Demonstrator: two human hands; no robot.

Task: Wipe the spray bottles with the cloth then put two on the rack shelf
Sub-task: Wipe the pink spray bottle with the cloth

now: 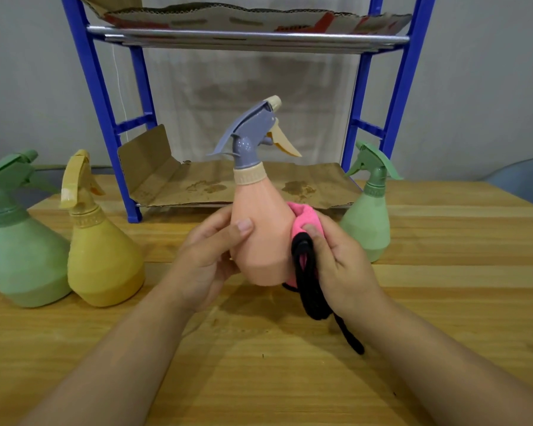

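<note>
Wiping was under way on the peach spray bottle, which we held tilted and lifted off the wooden table, in front of the blue rack. Our left hand curled round the bottle's left flank, thumb across the front. Our right hand pressed the pink cloth against the right flank, fingers folded over it, a black cord trailing from the cloth down to the table.

We judged the bottle light and rigid, its smooth plastic somewhat slippery under cloth; the wide body suited wiping, the narrow neck below the grey trigger head looked the surer hold for lifting.

Two green bottles and a yellow one stood on the table. The lower shelf's cardboard liner carried no bottles yet.
</note>
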